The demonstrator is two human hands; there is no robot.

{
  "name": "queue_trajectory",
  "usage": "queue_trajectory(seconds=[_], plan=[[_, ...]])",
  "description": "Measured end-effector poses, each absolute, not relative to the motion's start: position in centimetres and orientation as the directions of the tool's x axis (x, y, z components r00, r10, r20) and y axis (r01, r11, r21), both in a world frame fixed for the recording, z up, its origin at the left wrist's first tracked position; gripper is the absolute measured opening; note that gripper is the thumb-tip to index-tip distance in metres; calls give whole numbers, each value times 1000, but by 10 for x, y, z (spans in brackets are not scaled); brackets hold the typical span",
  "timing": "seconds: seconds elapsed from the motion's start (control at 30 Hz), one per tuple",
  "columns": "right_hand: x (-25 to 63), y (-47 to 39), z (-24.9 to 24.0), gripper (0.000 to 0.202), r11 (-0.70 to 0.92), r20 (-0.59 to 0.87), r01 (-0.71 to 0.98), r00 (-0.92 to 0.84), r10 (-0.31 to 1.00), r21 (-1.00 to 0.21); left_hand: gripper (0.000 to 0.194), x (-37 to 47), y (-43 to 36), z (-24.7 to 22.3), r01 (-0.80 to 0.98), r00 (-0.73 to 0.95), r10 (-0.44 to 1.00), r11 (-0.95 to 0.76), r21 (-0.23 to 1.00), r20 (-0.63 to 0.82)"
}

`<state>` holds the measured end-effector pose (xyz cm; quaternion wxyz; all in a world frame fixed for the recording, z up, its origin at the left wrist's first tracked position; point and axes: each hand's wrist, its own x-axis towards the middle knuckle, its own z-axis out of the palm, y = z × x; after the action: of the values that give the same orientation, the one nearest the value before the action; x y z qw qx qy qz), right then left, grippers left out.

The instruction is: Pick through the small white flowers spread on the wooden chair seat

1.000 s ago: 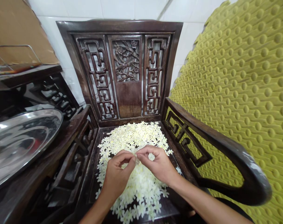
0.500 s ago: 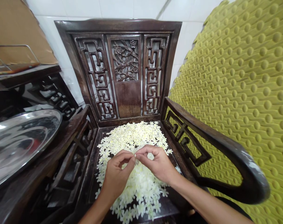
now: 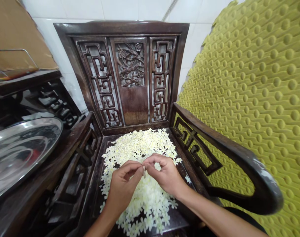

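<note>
Many small white-yellow flowers (image 3: 145, 141) lie spread over the dark wooden chair seat (image 3: 180, 210). Above the middle of them my left hand (image 3: 126, 181) and my right hand (image 3: 164, 172) meet at the fingertips. Thumb and forefinger of each hand are pinched together around a tiny pale piece (image 3: 144, 168), too small to make out clearly. It sits right between the two pinches, and the fingers cover part of it.
A carved chair back (image 3: 135, 105) rises behind the seat, with a curved armrest (image 3: 238, 158) at the right. A round metal tray (image 3: 41, 141) is at the left. Yellow bumpy padding (image 3: 263, 82) covers the right side.
The view has shifted slightly, so the chair sits a little further left. Both hands stay pinched together, and the pale piece between the fingertips shows slightly more.
</note>
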<state>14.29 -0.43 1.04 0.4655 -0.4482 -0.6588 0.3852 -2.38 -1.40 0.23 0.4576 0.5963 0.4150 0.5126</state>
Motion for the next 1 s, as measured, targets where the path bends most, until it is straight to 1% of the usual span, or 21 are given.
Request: queue_trajectory(seconds=[0.1, 0.17, 0.23, 0.3, 0.4, 0.47, 0.57, 0.63, 0.73, 0.83, 1.0], plan=[[143, -5, 11, 18, 318, 282, 240, -173, 944, -917, 14, -23, -14, 3, 26, 118, 965, -240, 971, 235], [142, -7, 10, 20, 328, 292, 252, -171, 941, -910, 13, -22, -14, 1, -8, 102, 972, -211, 978, 210], [139, -8, 7, 21, 320, 288, 249, -157, 945, -914, 12, -21, -15, -2, -59, 80, 986, -144, 988, 149], [136, -9, 3, 21, 294, 270, 230, -131, 954, -928, 14, -18, -17, -5, -132, 68, 996, -42, 990, 52], [135, -8, -3, 21, 273, 262, 232, -76, 962, -934, 19, -14, -18, -9, -272, 103, 993, 86, 959, -60], [136, -7, -4, 20, 281, 277, 255, -54, 959, -925, 22, -13, -19, -10, -329, 122, 989, 117, 937, -81], [137, -6, -3, 17, 281, 278, 258, -51, 959, -924, 25, -13, -18, -10, -327, 112, 989, 132, 936, -101], [136, -6, -2, 15, 264, 258, 223, -59, 964, -938, 25, -14, -16, -9, -325, 104, 987, 147, 934, -119], [137, -7, 0, 14, 258, 246, 180, -85, 965, -949, 25, -16, -14, -9, -367, 67, 986, 166, 915, -152], [139, -5, 2, 14, 299, 274, 195, -144, 951, -934, 26, -19, -12, -9, -433, 22, 981, 183, 883, -192], [143, -1, 7, 12, 358, 311, 214, -226, 923, -909, 20, -21, -9, -10, -544, 43, 966, 236, 805, -254]])
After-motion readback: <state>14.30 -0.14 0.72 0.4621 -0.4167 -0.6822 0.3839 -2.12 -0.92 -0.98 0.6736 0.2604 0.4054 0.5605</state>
